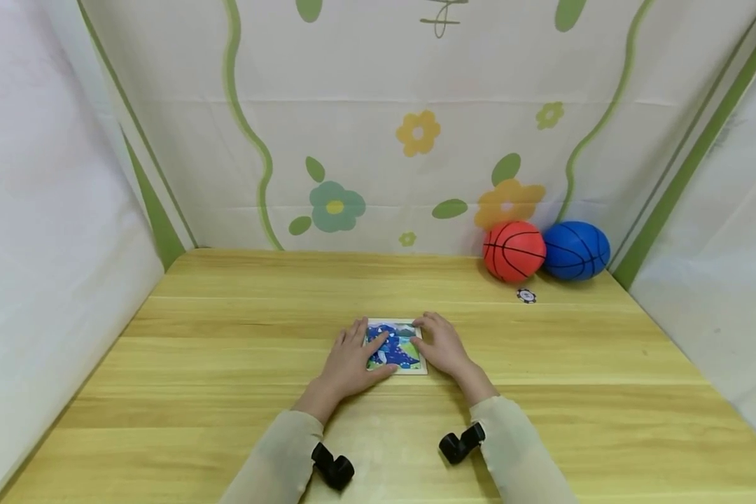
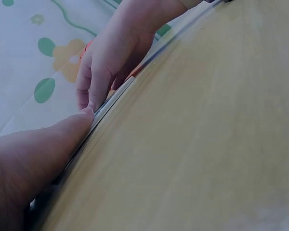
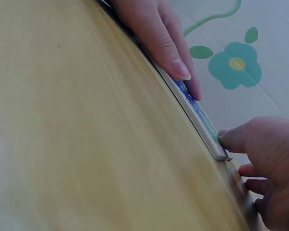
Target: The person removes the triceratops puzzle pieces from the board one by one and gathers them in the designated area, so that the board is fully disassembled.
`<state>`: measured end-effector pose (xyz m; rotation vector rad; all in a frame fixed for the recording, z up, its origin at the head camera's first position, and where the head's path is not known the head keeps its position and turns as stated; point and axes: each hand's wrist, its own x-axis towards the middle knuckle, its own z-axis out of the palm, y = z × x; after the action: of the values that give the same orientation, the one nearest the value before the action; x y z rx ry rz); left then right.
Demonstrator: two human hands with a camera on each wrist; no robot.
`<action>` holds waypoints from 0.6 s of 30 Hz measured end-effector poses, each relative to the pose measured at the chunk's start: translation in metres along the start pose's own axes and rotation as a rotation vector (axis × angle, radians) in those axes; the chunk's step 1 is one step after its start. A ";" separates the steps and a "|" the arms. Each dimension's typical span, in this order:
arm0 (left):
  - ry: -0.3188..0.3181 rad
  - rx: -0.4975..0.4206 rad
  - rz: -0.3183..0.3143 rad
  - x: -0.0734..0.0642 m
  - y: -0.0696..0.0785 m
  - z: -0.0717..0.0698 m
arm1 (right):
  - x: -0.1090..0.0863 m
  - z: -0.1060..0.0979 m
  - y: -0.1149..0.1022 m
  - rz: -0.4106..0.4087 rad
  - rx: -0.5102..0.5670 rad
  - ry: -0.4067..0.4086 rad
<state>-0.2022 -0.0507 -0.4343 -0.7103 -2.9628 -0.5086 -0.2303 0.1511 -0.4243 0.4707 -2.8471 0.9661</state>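
Observation:
A small square picture board [image 1: 403, 353] with a pale rim lies flat on the wooden table [image 1: 227, 378]. Its picture shows a blue figure on a green and light background. My left hand [image 1: 348, 360] lies over the board's left side, index finger stretched across the picture and thumb along the near edge. At the right edge is my right hand [image 1: 444, 344], with its thumb and index finger at the upper right part of the board. In the right wrist view the right thumb touches the rim [image 3: 197, 122] near a corner, while the other fingers bend beside it.
Toward the back right corner of the table sit a red ball [image 1: 514, 252] and a blue ball [image 1: 576, 250], side by side. In front of them lies a small round black-and-white disc [image 1: 526, 295]. A flower-printed cloth [image 1: 365, 140] hangs behind the table.

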 end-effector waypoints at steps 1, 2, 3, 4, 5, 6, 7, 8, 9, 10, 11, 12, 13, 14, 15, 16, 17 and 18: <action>0.000 0.001 0.001 0.000 0.000 0.001 | 0.001 0.000 0.000 0.000 0.006 -0.001; -0.003 0.001 0.001 0.000 0.000 0.001 | 0.001 0.000 0.000 0.004 0.009 0.000; -0.006 0.001 0.002 0.001 0.001 0.001 | 0.001 -0.001 0.001 0.005 0.012 0.002; -0.008 0.000 0.005 0.001 0.001 0.002 | 0.001 -0.001 0.001 0.007 0.008 0.004; -0.011 0.003 0.007 0.002 0.002 0.002 | 0.000 -0.001 0.002 0.009 0.007 0.008; -0.013 0.003 0.009 0.002 0.002 0.003 | 0.000 -0.001 0.002 0.010 0.006 0.012; -0.013 0.001 0.010 0.003 0.003 0.003 | 0.000 -0.002 0.003 0.009 0.007 0.015; -0.014 0.002 0.010 0.003 0.003 0.003 | -0.001 -0.002 0.003 0.007 0.008 0.017; -0.013 0.003 0.009 0.003 0.003 0.003 | -0.001 -0.002 0.003 0.001 0.011 0.016; -0.011 0.002 0.008 0.003 0.003 0.002 | -0.001 -0.002 0.003 -0.002 0.014 0.015; -0.011 0.004 0.005 0.003 0.003 0.002 | -0.001 -0.002 0.003 -0.004 0.020 0.013; -0.011 0.001 0.004 0.003 0.003 0.002 | -0.001 -0.002 0.003 -0.008 0.021 0.011; -0.011 -0.002 0.003 0.002 0.003 0.002 | -0.001 -0.002 0.002 -0.009 0.024 0.010; -0.013 -0.004 0.001 0.002 0.003 0.001 | -0.001 -0.001 0.002 -0.010 0.024 0.009; -0.014 -0.006 0.001 0.002 0.002 0.001 | 0.000 -0.001 0.002 -0.012 0.025 0.008; -0.016 -0.009 -0.001 0.002 0.002 0.000 | 0.000 -0.001 0.002 -0.014 0.024 0.008; -0.017 -0.009 -0.003 0.001 0.002 -0.001 | 0.000 0.000 0.002 -0.015 0.023 0.007; -0.018 -0.010 -0.004 0.001 0.002 -0.001 | 0.001 0.000 0.001 -0.018 0.022 0.006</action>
<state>-0.2025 -0.0494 -0.4326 -0.7136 -2.9815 -0.5211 -0.2314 0.1519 -0.4250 0.4940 -2.8251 0.9945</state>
